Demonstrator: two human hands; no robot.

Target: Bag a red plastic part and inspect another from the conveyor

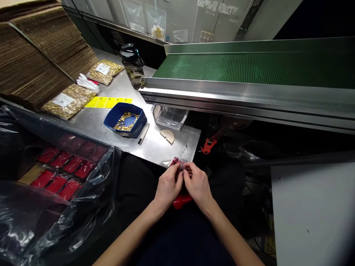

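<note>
My left hand [168, 185] and my right hand [199, 185] meet at the table's front edge, over my lap. Thumbs and fingertips of both pinch a small see-through plastic bag [175, 161] with something red in it. The exact content is partly hidden behind my fingers. Below the hands, a smooth red object [182, 201] shows between my wrists; its kind cannot be made out. Just beyond the bag lies a small metal piece [185, 148]. A pale half-round disc [167, 136] rests farther back on the metal table [133, 146].
A blue bin [133, 130] holds small gold-coloured parts. Near it lie yellow labels [108, 102], bags of gold parts [70, 99] and a dark bottle [133, 66]. Left is a plastic-lined box with red packs [57, 183]. A green conveyor [235, 70] runs right, above orange-handled tool [208, 145].
</note>
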